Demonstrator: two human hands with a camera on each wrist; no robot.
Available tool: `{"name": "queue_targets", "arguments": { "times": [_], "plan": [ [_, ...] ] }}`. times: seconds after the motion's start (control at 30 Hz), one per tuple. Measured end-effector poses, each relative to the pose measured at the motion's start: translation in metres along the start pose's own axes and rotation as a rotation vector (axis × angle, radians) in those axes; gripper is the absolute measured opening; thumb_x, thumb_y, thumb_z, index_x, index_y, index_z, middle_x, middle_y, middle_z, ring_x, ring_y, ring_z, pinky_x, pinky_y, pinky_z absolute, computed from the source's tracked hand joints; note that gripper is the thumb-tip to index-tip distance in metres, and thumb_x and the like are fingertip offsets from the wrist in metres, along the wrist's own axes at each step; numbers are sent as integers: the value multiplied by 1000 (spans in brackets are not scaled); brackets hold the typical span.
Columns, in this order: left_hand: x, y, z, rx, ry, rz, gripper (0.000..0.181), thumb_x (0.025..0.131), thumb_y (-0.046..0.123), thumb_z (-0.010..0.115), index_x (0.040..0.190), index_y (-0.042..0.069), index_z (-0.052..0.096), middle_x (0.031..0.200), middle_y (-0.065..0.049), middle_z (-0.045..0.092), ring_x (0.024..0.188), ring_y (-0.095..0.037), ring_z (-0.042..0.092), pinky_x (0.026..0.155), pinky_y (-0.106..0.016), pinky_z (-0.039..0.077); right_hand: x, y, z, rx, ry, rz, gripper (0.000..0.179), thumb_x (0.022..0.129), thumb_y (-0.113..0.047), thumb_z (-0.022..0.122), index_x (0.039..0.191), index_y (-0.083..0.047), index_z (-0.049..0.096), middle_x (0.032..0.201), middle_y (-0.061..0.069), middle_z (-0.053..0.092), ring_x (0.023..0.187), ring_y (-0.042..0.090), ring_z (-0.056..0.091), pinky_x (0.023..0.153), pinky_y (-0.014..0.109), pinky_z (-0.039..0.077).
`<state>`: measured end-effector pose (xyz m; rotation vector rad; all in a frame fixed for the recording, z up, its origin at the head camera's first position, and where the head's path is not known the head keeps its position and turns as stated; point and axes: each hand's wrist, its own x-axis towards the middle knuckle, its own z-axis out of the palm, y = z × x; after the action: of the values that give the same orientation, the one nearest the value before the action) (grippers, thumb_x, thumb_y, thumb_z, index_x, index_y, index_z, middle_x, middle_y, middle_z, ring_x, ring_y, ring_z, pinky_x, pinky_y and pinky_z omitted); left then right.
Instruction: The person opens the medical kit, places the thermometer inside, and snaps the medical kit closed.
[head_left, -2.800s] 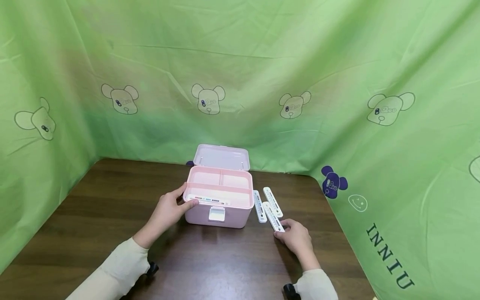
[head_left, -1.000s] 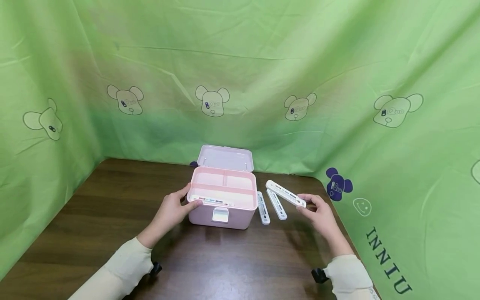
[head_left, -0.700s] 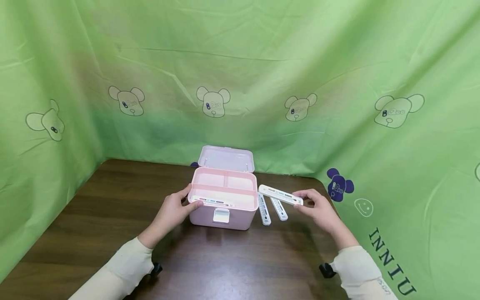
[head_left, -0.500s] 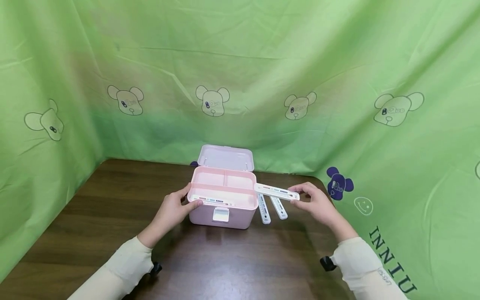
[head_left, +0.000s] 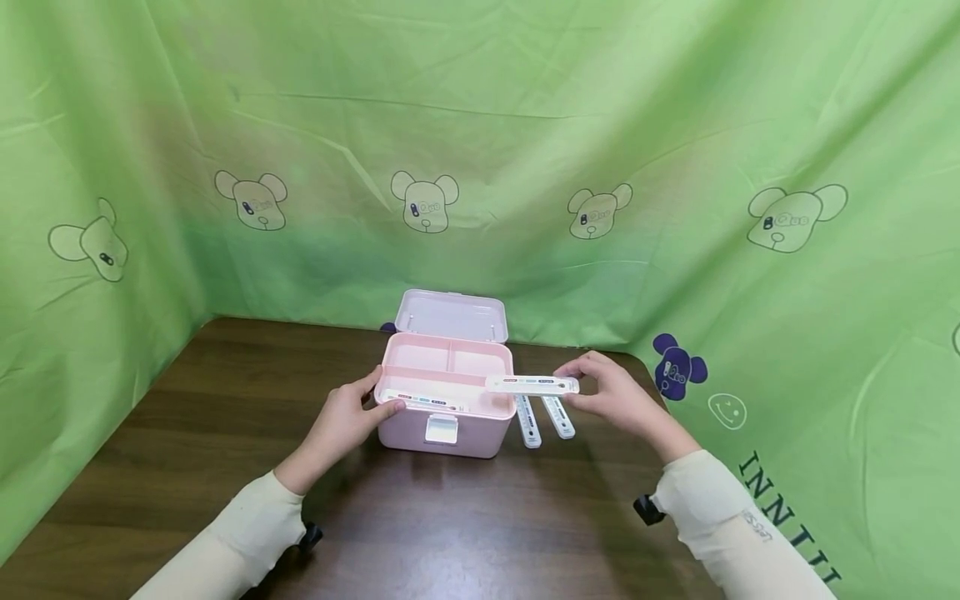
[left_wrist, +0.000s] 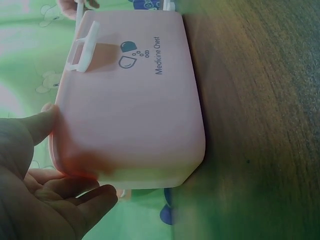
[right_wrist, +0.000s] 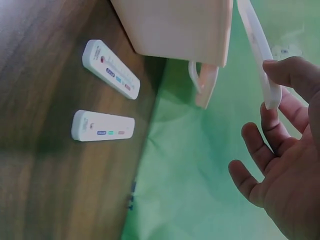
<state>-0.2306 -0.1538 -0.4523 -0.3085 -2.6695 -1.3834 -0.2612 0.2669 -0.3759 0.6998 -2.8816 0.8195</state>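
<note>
A pink medicine box [head_left: 472, 437], printed "Medicine Chest" on its front in the left wrist view, stands with its lid [head_left: 452, 317] up. My left hand [head_left: 341, 429] grips its left front corner, thumb at the front rim and fingers along the side. Between thumb and fingers, my right hand [head_left: 611, 400] pinches one end of a slim white thermometer [head_left: 528, 385]. Its other end overlaps the right part of the box's opening. Another thermometer [head_left: 423, 401] lies in the front compartment. Two more, a nearer thermometer [right_wrist: 111, 69] and a second thermometer [right_wrist: 103, 126], lie on the table.
The brown wooden table [head_left: 450, 533] carries the box near its back edge. A green curtain [head_left: 480, 108] with bear-head prints hangs behind and on both sides. The box has two smaller compartments at the back. A white latch [head_left: 442, 429] hangs at its front.
My right hand picked the thermometer up off the table, swung it level and carried it left, from over the other two to above the box. My left hand keeps its grip on the box.
</note>
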Motion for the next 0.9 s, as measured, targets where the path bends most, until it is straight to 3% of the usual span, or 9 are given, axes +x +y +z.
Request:
{"name": "queue_targets", "arguments": {
  "times": [0.47, 0.7, 0.9],
  "plan": [
    [1, 3, -2, 26, -5, 2, 84, 90, 41, 79, 152, -3, 43, 147, -23, 52, 131, -32, 58, 100, -48, 54, 26, -28, -3, -231, -100, -146, 28, 84, -18, 81, 112, -18, 77, 105, -3, 67, 103, 22, 58, 92, 50, 38],
    [1, 2, -3, 31, -7, -1, 84, 90, 42, 79, 152, -3, 43, 147, -23, 51, 132, -33, 57, 100, -48, 54, 39, -41, -10, -311, -224, -205, 30, 82, -16, 82, 112, -19, 79, 104, -3, 68, 102, 22, 57, 88, 45, 37],
    [-1, 1, -2, 34, -11, -1, 86, 90, 44, 79, 152, -3, 42, 148, -22, 51, 133, -34, 55, 100, -49, 54, 49, -49, -18, -360, -325, -191, 31, 81, -16, 81, 111, -22, 79, 102, -6, 66, 103, 20, 57, 88, 44, 36]
  ]
}}
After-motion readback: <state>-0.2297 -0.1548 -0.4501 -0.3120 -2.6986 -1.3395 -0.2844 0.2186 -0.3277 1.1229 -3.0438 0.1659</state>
